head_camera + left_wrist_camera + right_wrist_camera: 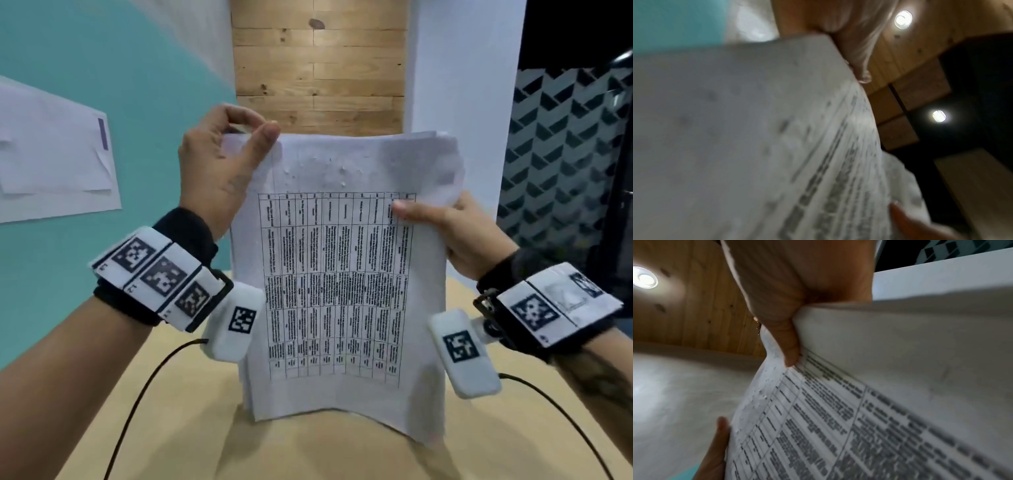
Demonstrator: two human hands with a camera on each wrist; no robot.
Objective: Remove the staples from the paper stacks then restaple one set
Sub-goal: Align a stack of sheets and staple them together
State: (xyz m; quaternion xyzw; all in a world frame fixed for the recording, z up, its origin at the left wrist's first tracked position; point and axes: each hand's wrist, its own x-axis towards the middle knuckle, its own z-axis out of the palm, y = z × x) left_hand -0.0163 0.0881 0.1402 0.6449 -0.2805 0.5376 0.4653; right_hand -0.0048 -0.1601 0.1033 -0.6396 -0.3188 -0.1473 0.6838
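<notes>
A stack of white printed paper (339,274) with a table grid on its front sheet stands upright, its bottom edge down by the wooden table (308,452). My left hand (219,164) pinches the stack's top left corner between thumb and fingers. My right hand (455,233) grips the right edge, thumb pressed on the front sheet. Small dimples (325,168) dot the top margin. The right wrist view shows the thumb (789,344) on the paper stack (879,386). In the left wrist view the paper stack (735,129) is blurred. No stapler or staple remover is in view.
Loose white sheets (51,154) lie against the teal surface at the left. A wood-plank panel (318,51) and a white column stand behind the stack. Black cables (144,387) trail from both wrist units over the table.
</notes>
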